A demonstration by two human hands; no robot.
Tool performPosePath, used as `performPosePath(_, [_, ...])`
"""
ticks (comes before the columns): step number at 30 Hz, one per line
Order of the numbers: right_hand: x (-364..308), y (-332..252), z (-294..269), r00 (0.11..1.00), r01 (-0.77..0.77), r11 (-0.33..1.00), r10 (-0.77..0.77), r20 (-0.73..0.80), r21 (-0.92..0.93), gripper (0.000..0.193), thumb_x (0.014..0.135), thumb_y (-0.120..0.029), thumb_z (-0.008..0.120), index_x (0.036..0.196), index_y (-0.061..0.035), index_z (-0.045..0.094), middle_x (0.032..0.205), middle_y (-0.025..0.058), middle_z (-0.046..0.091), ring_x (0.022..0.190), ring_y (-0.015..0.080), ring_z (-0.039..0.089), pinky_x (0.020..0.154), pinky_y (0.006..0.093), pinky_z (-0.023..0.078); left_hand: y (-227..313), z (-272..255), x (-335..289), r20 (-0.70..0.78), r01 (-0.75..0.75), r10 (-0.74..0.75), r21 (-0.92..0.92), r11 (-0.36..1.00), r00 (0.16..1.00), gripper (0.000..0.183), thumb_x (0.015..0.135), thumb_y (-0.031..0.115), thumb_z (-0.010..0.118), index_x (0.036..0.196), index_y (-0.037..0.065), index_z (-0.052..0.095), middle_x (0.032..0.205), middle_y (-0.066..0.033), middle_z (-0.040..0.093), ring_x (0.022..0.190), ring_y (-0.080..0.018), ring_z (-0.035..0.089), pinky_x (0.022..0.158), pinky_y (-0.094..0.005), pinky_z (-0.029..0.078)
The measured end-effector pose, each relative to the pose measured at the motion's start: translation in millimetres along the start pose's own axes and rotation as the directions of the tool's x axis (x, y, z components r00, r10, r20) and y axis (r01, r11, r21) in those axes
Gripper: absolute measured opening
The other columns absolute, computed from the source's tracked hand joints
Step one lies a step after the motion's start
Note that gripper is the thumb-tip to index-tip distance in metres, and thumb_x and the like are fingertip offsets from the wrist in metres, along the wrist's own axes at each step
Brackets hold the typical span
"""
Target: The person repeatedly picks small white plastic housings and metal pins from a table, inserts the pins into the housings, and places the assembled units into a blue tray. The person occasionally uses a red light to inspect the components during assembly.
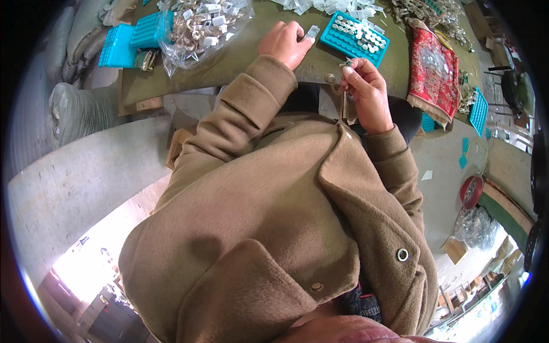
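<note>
Over the near part of the table, my left hand is closed, its fingertips on a small clear plastic piece. My right hand is at the table's near edge, thumb and forefinger pinched on a small tan corded piece that dangles beside the fingers. Its exact kind is too small to make out. Just beyond both hands lies a teal tray with rows of pits, many holding round white and dark pieces.
A clear bag of tan cords with white blocks lies at left, beside teal trays. Clear plastic pieces are heaped at the far edge. At right, a red patterned cloth hangs over the table edge, near tangled tan cords.
</note>
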State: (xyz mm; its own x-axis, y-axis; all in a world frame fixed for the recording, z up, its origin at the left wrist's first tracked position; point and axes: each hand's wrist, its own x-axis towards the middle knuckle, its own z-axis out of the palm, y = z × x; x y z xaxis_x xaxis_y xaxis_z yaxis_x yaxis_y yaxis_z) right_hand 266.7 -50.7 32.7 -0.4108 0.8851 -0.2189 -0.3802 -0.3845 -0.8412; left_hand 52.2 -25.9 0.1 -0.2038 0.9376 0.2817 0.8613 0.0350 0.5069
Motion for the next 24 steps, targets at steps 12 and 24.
performPosePath(12, [16.3, -31.4, 3.4, 0.976, 0.205, 0.949, -0.178, 0.128, -0.24, 0.006, 0.09, -0.006, 0.061, 0.096, -0.0036, 0.058, 0.086, 0.0002, 0.058, 0.08, 0.0096, 0.055, 0.075, 0.0244, 0.044, 13.2, -52.0, -2.3, 0.628, 0.557, 0.007, -0.695, 0.455, 0.778, 0.014, 0.092, 0.02, 0.065, 0.098, 0.007, 0.064, 0.073, 0.0048, 0.061, 0.053, 0.0008, 0.045, 0.045, -0.0149, 0.032])
performPosePath(24, [9.0, -20.4, 16.3, 0.957, 0.278, 0.932, -0.29, -0.021, -0.235, 0.008, 0.089, -0.004, 0.065, 0.097, -0.0009, 0.062, 0.086, -0.0002, 0.061, 0.076, 0.007, 0.055, 0.071, 0.0215, 0.045, 55.8, -49.9, -14.9, 0.625, 0.626, 0.079, -0.78, 0.013, 0.777, 0.02, 0.094, 0.021, 0.061, 0.108, 0.007, 0.064, 0.097, 0.0012, 0.065, 0.085, -0.0051, 0.063, 0.062, -0.0149, 0.051])
